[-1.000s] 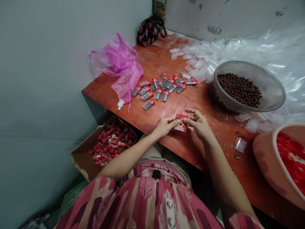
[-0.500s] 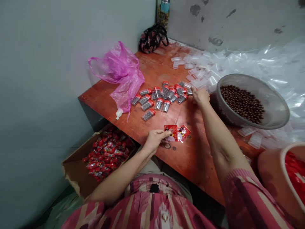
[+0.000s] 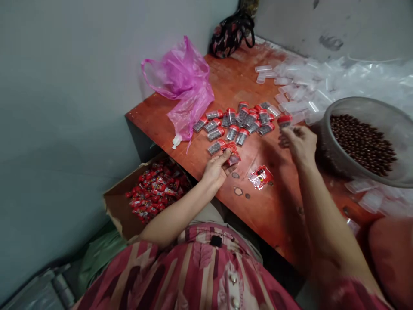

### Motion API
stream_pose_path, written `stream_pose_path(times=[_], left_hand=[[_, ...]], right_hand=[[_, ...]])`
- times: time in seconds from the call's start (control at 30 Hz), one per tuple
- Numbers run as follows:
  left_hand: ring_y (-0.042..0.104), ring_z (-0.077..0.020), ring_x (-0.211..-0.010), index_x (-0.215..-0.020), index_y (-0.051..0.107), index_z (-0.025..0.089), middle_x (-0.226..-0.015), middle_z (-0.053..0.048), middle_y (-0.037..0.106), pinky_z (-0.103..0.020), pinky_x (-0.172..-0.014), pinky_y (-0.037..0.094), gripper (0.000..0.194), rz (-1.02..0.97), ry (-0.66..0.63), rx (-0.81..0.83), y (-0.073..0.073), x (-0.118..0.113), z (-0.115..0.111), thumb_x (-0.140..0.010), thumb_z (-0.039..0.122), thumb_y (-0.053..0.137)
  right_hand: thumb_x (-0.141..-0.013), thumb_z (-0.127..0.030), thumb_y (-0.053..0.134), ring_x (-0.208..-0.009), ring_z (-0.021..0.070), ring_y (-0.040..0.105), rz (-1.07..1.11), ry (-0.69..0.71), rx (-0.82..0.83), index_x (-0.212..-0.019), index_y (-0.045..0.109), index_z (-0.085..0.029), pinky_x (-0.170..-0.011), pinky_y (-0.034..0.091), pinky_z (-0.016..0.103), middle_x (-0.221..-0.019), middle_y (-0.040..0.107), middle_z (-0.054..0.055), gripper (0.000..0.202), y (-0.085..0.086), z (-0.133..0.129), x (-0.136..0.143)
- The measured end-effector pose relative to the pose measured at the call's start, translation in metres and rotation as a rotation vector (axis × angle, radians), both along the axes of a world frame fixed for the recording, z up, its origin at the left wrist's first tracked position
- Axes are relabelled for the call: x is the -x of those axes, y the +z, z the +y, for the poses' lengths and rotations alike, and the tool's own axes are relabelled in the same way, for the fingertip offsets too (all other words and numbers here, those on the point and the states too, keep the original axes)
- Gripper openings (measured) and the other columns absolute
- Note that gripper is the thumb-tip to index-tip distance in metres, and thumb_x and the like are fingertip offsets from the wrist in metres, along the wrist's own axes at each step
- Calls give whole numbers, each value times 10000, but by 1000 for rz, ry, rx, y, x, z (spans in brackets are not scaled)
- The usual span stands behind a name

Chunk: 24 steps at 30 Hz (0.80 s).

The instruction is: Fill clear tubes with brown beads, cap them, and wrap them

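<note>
Between thumb and fingers, my left hand [image 3: 217, 171] pinches a small red printed packet [image 3: 232, 154] above the table's near edge. My right hand [image 3: 301, 144] grips a small clear bottle with a red cap [image 3: 284, 120], raised over the table and slightly blurred. A second red printed packet [image 3: 260, 177] lies flat on the table between my hands. Beyond them lie several red-capped bottles filled with dark balls [image 3: 247, 118], loosely heaped, most on their sides.
A grey basin [image 3: 329, 142] of dark brown balls stands at right, with many clear empty containers [image 3: 300, 92] behind it. A pink plastic bag [image 3: 190, 82] and a floral pouch [image 3: 230, 36] are farther back. Below the edge, a cardboard box [image 3: 118, 206] holds red-wrapped pieces.
My left hand has lifted one packet off the table, away from the other. My right hand has drawn back from the heap with a bottle. The view has shifted.
</note>
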<state>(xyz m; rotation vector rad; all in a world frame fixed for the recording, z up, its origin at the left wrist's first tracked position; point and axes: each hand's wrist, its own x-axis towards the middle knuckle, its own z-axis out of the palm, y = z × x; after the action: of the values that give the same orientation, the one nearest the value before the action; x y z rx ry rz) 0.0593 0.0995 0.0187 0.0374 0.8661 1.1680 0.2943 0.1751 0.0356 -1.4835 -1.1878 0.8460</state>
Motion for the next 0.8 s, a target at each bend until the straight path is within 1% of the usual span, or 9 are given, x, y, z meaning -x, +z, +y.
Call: stream_pose_path(times=[0.03, 0.1, 0.13, 0.2, 0.27, 0.4, 0.53, 0.63, 0.8], left_hand=[[648, -109, -571, -754, 624, 121, -668, -14, 679, -232, -580, 559, 191, -13, 14, -4, 0, -1, 1, -709, 240, 766], [656, -112, -581, -757, 615, 122, -670, -16, 680, -232, -597, 559, 197, -27, 37, -7, 0, -5, 1, -711, 240, 766], [657, -112, -584, -756, 610, 124, -667, -14, 677, -226, -600, 555, 205, -29, 42, -7, 0, -8, 1, -706, 242, 771], [647, -102, -568, -749, 603, 125, -655, -5, 670, -206, -584, 537, 227, -30, 43, -8, 1, -15, -1, -691, 250, 784], [629, -90, -544, -736, 598, 125, -642, 2, 661, -188, -556, 511, 245, -39, 33, -15, 4, -21, -5, -674, 255, 797], [611, -86, -545, -704, 593, 123, -633, 5, 651, -199, -573, 495, 264, -43, -3, -51, 11, -26, -12, -656, 265, 810], [606, -84, -575, -729, 618, 117, -668, 6, 661, -218, -625, 496, 301, 57, -51, -139, 15, -23, -18, -625, 310, 825], [615, -88, -605, -776, 636, 118, -693, 7, 671, -227, -656, 499, 340, 135, -49, -183, 16, -21, -20, -604, 336, 832], [621, -97, -592, -763, 621, 120, -660, 6, 661, -236, -660, 492, 348, 113, -85, -196, 17, -27, -23, -594, 335, 835]], right_hand=[[-728, -372, 726, -472, 129, 546, -8, 27, 30, -776, 628, -178, -501, 452, 316, -637, 619, 17, 223, 2, -27, 11], [-719, -406, 724, -462, 131, 556, 11, 124, 95, -786, 643, -167, -469, 460, 292, -609, 629, 11, 261, 3, -79, 35], [-727, -405, 715, -464, 122, 557, 56, 170, 138, -813, 640, -174, -459, 454, 269, -614, 633, -1, 258, 2, -101, 48], [-753, -400, 695, -484, 121, 574, 143, 188, 190, -860, 628, -184, -472, 474, 256, -618, 631, -19, 251, -2, -134, 72], [-766, -394, 689, -492, 115, 573, 169, 148, 188, -910, 625, -190, -478, 479, 245, -620, 627, -31, 258, -7, -153, 88], [-781, -387, 681, -515, 104, 582, 183, 44, 144, -936, 619, -200, -510, 498, 239, -684, 649, -29, 250, -11, -164, 101], [-782, -389, 680, -523, 103, 582, 207, 29, 97, -945, 619, -205, -498, 498, 234, -732, 659, -21, 253, -12, -165, 101], [-773, -390, 688, -530, 110, 585, 170, -24, 52, -946, 622, -203, -500, 496, 237, -731, 658, -16, 263, -14, -167, 98], [-773, -390, 688, -522, 95, 565, 108, -38, 22, -943, 627, -200, -502, 486, 229, -716, 651, -22, 262, -16, -168, 99]])
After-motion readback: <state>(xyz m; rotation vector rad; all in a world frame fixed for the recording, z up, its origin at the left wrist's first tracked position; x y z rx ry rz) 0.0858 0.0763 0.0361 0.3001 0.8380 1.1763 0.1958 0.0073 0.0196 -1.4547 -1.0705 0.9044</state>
